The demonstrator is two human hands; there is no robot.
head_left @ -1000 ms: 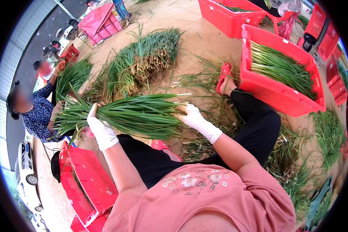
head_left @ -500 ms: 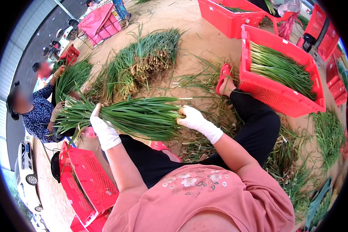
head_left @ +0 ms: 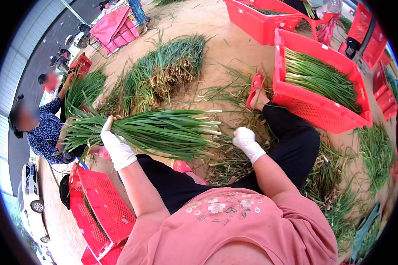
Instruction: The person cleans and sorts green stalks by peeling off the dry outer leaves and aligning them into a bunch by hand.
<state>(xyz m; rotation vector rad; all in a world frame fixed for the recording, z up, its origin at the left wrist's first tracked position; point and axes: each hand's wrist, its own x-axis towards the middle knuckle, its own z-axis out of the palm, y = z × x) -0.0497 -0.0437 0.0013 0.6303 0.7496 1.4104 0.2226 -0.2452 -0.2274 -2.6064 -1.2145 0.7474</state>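
Observation:
My left hand [head_left: 111, 138], in a white glove, is closed around the leafy part of a bunch of garlic chives [head_left: 163, 130]. The bunch lies sideways above my lap, its pale stem ends [head_left: 211, 126] fanned to the right and the green tips spreading left. Apart from those stem ends, to their right, is my right hand [head_left: 244, 139]. It is also gloved and closed in a fist; what its fingers hold, if anything, is hidden. Beneath it lie loose leaves and trimmings [head_left: 232, 161] on the ground.
A big heap of chives [head_left: 163, 70] lies ahead. To the right stands a red crate [head_left: 320, 108] with chives in it, another red crate [head_left: 261, 26] beyond. Empty-looking red crates [head_left: 104, 203] sit at lower left. A co-worker in a patterned shirt [head_left: 46, 130] sits at left.
My right hand has let go of the stem ends and moved right and slightly down, away from the bunch. The stem ends now show uncovered. My left hand keeps its hold, shifting slightly left.

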